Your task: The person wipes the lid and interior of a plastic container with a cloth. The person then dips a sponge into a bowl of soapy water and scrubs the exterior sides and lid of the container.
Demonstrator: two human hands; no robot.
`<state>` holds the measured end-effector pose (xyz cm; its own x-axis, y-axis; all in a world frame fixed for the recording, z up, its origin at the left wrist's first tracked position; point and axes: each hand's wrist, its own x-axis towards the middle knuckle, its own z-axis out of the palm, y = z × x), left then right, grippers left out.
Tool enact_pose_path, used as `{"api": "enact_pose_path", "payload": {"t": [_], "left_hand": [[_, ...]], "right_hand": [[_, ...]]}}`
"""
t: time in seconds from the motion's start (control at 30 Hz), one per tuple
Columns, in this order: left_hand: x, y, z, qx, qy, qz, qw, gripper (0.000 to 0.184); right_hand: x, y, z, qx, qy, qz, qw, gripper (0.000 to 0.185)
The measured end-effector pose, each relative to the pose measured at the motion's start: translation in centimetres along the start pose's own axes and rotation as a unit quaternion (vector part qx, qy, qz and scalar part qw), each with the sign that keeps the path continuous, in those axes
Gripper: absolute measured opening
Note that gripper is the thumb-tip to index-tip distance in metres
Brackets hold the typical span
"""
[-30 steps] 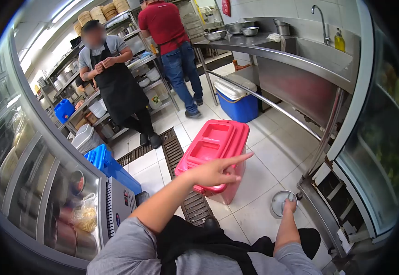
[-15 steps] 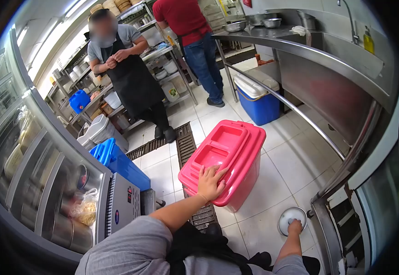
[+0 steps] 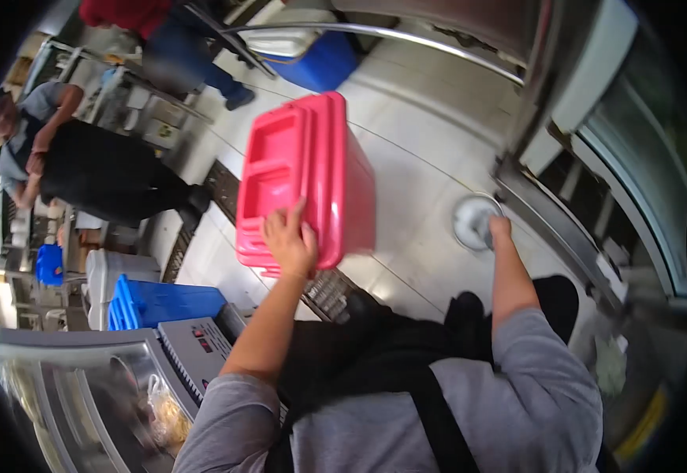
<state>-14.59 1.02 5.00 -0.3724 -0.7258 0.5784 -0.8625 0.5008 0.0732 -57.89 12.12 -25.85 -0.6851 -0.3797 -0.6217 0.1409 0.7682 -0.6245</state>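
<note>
The pink lidded bin (image 3: 355, 185) stands on the tiled floor ahead of me, its lid shut. My left hand (image 3: 290, 243) lies on the lid near its front edge, with the fingers spread. Low on my right, my right hand (image 3: 500, 227) is closed on a round, pale pot lid (image 3: 471, 222) with a metal rim. The grip seems to be on its middle, but motion blur hides the detail. The pot lid is over the floor near a metal table leg; I cannot tell whether it touches the tiles.
A blue cooler with a white top (image 3: 312, 59) is under the steel table's rail (image 3: 406, 33). On the left are a blue bin (image 3: 166, 303), a glass-fronted display fridge (image 3: 83, 394) and a person in a black apron (image 3: 111, 169). Another person in jeans (image 3: 182, 55) stands farther back. A drain grate (image 3: 335, 293) crosses the floor.
My view has turned down and to the right, so the bin appears farther left. My left hand stays on its lid. My right hand still grips the pot lid.
</note>
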Motion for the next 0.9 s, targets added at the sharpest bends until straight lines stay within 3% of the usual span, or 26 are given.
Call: {"api": "enact_pose_path", "payload": {"t": [0.03,0.07,0.1,0.13,0.2,0.23,0.27,0.3,0.33,0.37,0.4,0.43,0.47,0.5,0.53,0.57,0.6,0.63,0.73,0.8,0.87,0.9], "left_hand": [[-0.8,0.5,0.3,-0.001,-0.015,-0.003,1.000,0.045],[-0.1,0.0,0.2,0.011,-0.008,-0.009,1.000,0.044],[0.3,-0.2,-0.1,0.011,-0.042,-0.025,0.999,0.046],[-0.1,0.1,-0.5,0.016,-0.080,-0.046,0.996,0.047],[0.1,0.5,-1.6,0.060,-0.092,-0.028,0.994,0.057],[0.3,0.3,-2.4,0.028,-0.090,-0.011,0.995,0.064],[0.5,-0.6,-3.7,-0.001,-0.090,0.006,0.996,0.072],[1.1,-1.8,-6.1,0.016,-0.069,-0.012,0.997,0.072],[1.9,-2.8,-8.6,-0.247,-0.100,-0.155,0.951,0.080],[2.6,-3.8,-10.7,-0.498,-0.122,-0.274,0.814,0.089],[2.8,-6.9,-13.0,-0.386,-0.009,-0.258,0.886,0.092],[3.6,-16.9,-11.7,-0.184,0.132,-0.092,0.970,0.087],[5.7,-11.5,-22.8,-0.492,0.140,-0.301,0.805,0.057],[6.1,-13.1,-28.9,-0.450,0.199,-0.257,0.832,0.044],[6.6,-17.6,-34.0,-0.508,0.207,-0.294,0.783,0.058],[7.3,-18.8,-38.7,-0.566,0.301,-0.341,0.688,0.063],[7.5,-20.6,-42.4,-0.510,0.365,-0.278,0.727,0.065],[7.7,-21.6,-45.8,-0.505,0.399,-0.253,0.723,0.059],[8.0,-21.0,-50.5,-0.529,0.392,-0.199,0.726,0.050],[8.7,-20.0,-48.5,-0.466,0.406,-0.220,0.755,0.062],[8.2,-23.6,-44.7,-0.486,0.273,-0.196,0.807,0.074],[8.6,-22.0,-41.4,-0.465,0.253,-0.225,0.818,0.074]], "right_hand": [[0.1,2.4,-1.5,-0.004,0.008,0.000,1.000,0.038],[1.7,3.7,-1.2,0.195,0.017,0.022,0.980,0.036],[2.2,3.0,-0.1,0.389,0.006,0.038,0.920,0.035],[-1.5,1.5,-2.1,0.493,-0.097,0.041,0.864,0.039],[-0.5,2.0,-2.4,0.501,-0.209,0.092,0.835,0.044],[-0.6,2.1,-2.6,0.512,-0.281,0.055,0.810,0.045],[-0.4,1.8,-2.4,0.508,-0.284,0.034,0.813,0.047],[-2.5,-0.2,-2.6,0.511,-0.267,0.073,0.814,0.046],[-4.1,-1.0,-3.7,0.513,-0.235,0.115,0.817,0.047],[-3.9,-1.1,-3.9,0.504,-0.239,0.104,0.823,0.047],[-2.8,-0.9,-3.2,0.492,-0.197,0.079,0.845,0.039],[-2.3,-0.9,-3.0,0.481,-0.153,0.057,0.861,0.034],[-2.5,-1.5,-3.5,0.477,-0.155,0.053,0.864,0.034],[-3.4,-2.0,-3.9,0.483,-0.186,0.050,0.854,0.038],[-4.1,-2.1,-4.0,0.490,-0.217,0.050,0.843,0.047],[-4.2,-2.0,-4.0,0.487,-0.219,0.049,0.844,0.047],[-3.9,-1.8,-4.0,0.486,-0.211,0.049,0.847,0.045],[-3.5,-2.0,-3.8,0.487,-0.202,0.047,0.848,0.043],[-0.9,-1.2,-2.3,0.511,-0.245,0.021,0.824,0.039],[-4.3,-2.6,-2.0,0.532,-0.221,0.018,0.817,0.034],[-5.6,-3.4,-1.8,0.565,-0.218,0.010,0.796,0.032],[-5.3,-3.5,-1.4,0.582,-0.217,-0.013,0.784,0.033]]}}
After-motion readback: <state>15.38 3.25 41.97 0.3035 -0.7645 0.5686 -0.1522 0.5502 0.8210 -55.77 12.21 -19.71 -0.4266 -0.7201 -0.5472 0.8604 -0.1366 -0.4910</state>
